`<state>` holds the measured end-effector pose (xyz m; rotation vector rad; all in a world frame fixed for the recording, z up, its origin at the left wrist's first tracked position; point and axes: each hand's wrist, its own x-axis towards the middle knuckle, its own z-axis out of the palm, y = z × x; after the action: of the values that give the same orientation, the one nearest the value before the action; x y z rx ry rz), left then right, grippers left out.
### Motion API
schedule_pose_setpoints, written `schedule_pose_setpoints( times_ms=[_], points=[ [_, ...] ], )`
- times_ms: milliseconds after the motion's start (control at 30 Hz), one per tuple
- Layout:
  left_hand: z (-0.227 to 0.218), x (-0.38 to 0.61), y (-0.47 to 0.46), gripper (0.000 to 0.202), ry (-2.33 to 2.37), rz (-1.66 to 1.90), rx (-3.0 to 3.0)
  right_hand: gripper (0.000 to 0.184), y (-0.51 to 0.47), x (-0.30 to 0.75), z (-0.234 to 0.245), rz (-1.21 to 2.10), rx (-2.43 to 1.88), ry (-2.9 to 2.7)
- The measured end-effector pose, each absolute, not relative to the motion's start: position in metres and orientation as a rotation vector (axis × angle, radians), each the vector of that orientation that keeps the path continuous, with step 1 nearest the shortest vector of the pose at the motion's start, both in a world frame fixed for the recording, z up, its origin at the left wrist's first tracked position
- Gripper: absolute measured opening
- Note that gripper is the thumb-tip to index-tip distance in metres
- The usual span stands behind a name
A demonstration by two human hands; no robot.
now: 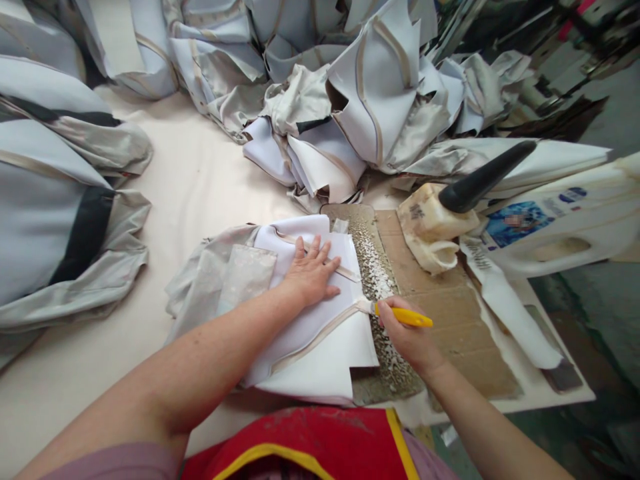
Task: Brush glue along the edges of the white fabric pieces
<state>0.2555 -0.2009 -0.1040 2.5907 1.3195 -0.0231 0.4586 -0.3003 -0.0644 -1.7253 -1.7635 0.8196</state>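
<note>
The left hand (311, 273) and forearm (220, 350) hide part of the white panel (327, 333). The right hand (407, 340) covers part of the yellow-handled brush (414, 317). The right edge crops the plastic jug (600, 213), its label (517, 221) too small to read. The bottom edge cuts off the red apron (320, 440); upper-right machinery (560, 73) blurs.

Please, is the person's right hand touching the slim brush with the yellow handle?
Touching. The head view shows it: the right hand grips the slim yellow-handled brush near its bristle end, and the handle sticks out past the hand.
</note>
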Motion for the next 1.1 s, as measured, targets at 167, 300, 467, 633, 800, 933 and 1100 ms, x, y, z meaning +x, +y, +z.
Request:
schedule_pose_setpoints(
  times_ms=[167,300,467,633,800,933,1100],
  points=[
    [-0.103,0.255,-0.2,0.07,1.314,-0.047,2.581,0.029,-0.34,0.46,-0.06,0.897,-1.756,-1.809],
    [-0.094,0.258,-0.199,0.069,1.321,-0.095,2.566,0.031,-0.355,0.462,-0.048,0.929,-1.785,-1.796],
    [-0.072,0.271,-0.227,0.081,1.226,-0.145,2.508,0.026,-0.334,0.461,-0.044,0.773,-1.798,-1.608],
    [-0.075,0.275,-0.258,0.095,1.101,-0.299,2.503,0.03,-0.351,0.454,-0.059,0.903,-1.779,-1.661],
    [-0.087,0.273,-0.26,0.097,1.123,-0.28,2.519,0.031,-0.39,0.458,-0.05,0.99,-1.805,-1.733],
    [-0.086,0.274,-0.258,0.096,1.125,-0.287,2.518,0.031,-0.392,0.461,-0.042,0.952,-1.819,-1.717],
    [-0.07,0.279,-0.267,0.088,1.171,-0.344,2.466,0.031,-0.388,0.469,-0.046,0.936,-1.741,-1.844]
  ],
)
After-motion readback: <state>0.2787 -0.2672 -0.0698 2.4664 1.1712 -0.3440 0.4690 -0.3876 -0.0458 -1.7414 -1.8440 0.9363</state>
